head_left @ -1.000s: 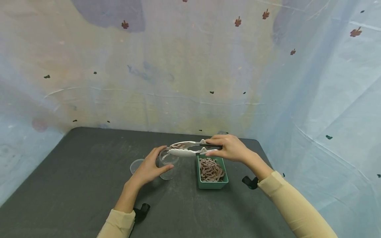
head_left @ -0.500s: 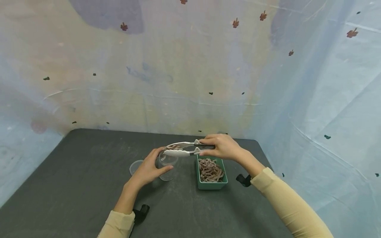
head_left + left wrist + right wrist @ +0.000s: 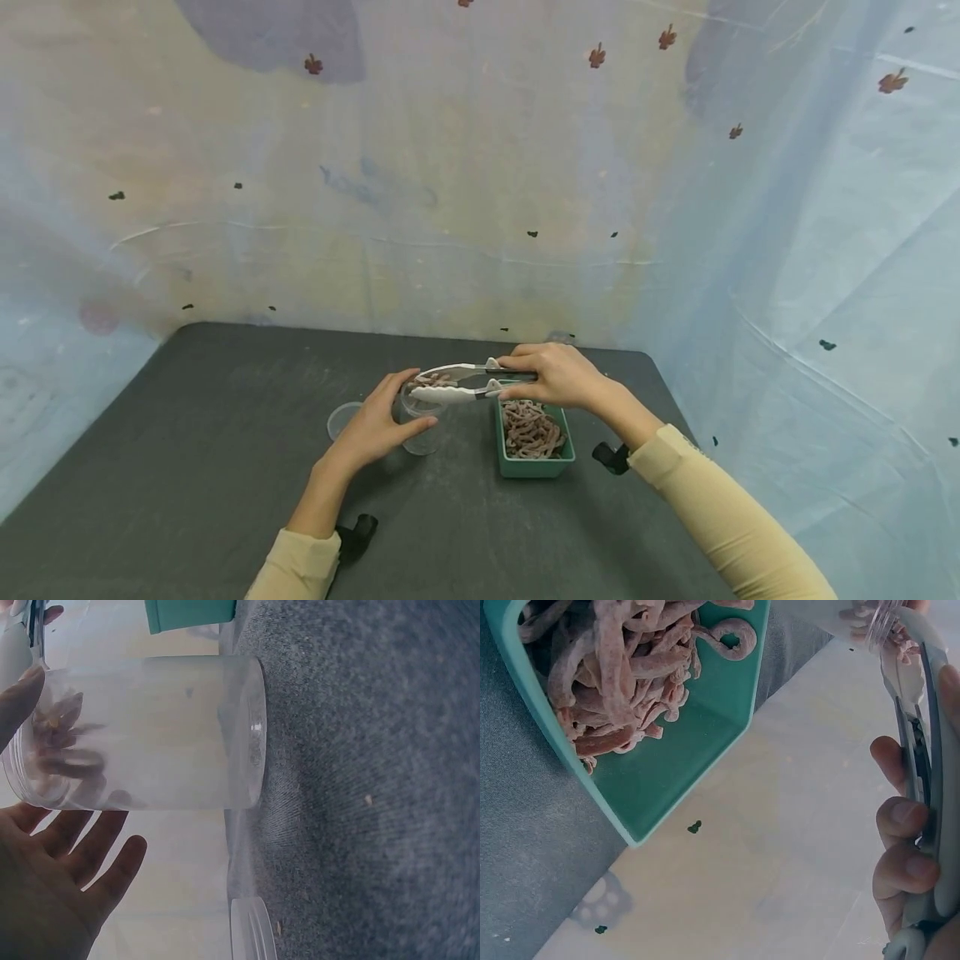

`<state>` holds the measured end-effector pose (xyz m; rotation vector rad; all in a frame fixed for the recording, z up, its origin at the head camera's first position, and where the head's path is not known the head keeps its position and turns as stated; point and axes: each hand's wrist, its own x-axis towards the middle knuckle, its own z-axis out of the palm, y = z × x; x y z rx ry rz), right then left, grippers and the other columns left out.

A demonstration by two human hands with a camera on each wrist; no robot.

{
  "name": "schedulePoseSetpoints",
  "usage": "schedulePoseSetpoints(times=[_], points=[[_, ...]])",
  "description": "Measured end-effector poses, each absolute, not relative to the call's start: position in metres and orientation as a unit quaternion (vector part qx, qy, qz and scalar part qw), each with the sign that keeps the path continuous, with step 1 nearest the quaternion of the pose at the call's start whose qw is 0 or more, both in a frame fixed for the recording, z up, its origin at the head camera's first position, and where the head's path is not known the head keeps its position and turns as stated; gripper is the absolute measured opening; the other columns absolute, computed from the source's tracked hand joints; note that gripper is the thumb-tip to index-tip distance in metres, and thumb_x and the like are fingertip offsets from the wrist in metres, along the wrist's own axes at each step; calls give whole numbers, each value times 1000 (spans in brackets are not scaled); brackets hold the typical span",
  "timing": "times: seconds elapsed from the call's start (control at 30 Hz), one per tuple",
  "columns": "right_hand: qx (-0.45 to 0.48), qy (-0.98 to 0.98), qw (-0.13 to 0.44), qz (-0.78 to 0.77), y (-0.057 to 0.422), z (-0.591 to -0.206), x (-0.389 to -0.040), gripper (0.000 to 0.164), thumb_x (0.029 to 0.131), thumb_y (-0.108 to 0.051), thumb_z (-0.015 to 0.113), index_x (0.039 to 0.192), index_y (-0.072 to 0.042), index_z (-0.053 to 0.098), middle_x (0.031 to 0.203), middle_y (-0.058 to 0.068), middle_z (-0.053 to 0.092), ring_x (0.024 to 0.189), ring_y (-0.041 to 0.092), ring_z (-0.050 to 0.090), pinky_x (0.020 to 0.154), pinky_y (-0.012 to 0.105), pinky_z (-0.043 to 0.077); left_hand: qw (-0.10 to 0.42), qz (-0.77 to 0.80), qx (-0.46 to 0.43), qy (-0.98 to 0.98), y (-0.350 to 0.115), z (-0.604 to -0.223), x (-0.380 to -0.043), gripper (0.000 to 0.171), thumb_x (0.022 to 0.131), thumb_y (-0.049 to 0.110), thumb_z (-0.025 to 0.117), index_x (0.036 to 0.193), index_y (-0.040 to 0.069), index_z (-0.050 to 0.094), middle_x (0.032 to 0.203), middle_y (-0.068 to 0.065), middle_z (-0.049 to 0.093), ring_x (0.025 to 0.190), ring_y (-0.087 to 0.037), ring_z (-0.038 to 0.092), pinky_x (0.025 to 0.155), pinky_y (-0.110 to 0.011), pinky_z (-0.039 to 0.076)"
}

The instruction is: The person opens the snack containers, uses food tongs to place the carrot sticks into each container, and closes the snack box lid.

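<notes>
Fingers and thumb of my left hand (image 3: 375,429) are around the mouth end of a clear plastic jar (image 3: 165,735), which stands upright on the table. White-tipped tongs (image 3: 446,394) are in my right hand (image 3: 558,375), their tips at the jar's mouth. Between the tips sit pinkish-brown, worm-like strips (image 3: 435,381). Through the jar wall in the left wrist view, several strips (image 3: 71,761) show just inside the mouth. More strips (image 3: 622,675) lie heaped in a green rectangular tub (image 3: 534,469) below my right hand.
A round clear lid (image 3: 340,418) lies on the dark grey table (image 3: 225,467) left of the jar, partly behind my left hand. A patterned plastic sheet (image 3: 450,167) hangs behind the table and along its sides.
My right hand has brought the tongs left, then slightly down into the jar's mouth with the strips. My left hand stays in place on the jar.
</notes>
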<state>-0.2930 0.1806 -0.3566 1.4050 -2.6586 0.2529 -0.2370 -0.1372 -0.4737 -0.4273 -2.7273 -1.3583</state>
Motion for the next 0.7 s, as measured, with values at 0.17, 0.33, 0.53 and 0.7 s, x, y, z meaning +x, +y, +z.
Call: schedulePoseSetpoints(times=[0.17, 0.33, 0.53, 0.7], points=[[467, -877, 54, 98, 183, -359, -293, 57, 94, -42, 76, 141, -11, 67, 124, 5, 71, 68, 2, 56, 59, 24, 44, 35, -442, -143, -885, -137, -474, -237, 93, 91, 52, 79, 163, 15, 34, 163, -16, 36, 148, -44, 38, 109, -69, 40], [461, -880, 55, 105, 186, -359, -289, 58, 95, -44, 75, 142, -11, 67, 126, 5, 71, 68, 0, 56, 60, 24, 45, 40, -444, -150, -882, -137, -475, -238, 92, 91, 53, 79, 162, 16, 35, 163, -16, 37, 148, -43, 38, 109, -69, 40], [435, -892, 55, 111, 195, -361, -285, 61, 95, -45, 75, 144, -11, 65, 131, 6, 69, 78, 9, 65, 65, 28, 49, 43, -446, -152, -881, -138, -476, -237, 92, 90, 54, 78, 162, 16, 35, 163, -15, 37, 148, -43, 38, 109, -69, 40], [408, -904, 54, 117, 208, -361, -283, 63, 94, -44, 77, 146, -11, 62, 132, 7, 69, 78, 9, 65, 66, 31, 50, 41, -446, -148, -882, -139, -475, -236, 92, 90, 54, 79, 162, 17, 35, 163, -15, 36, 148, -43, 37, 109, -69, 40]])
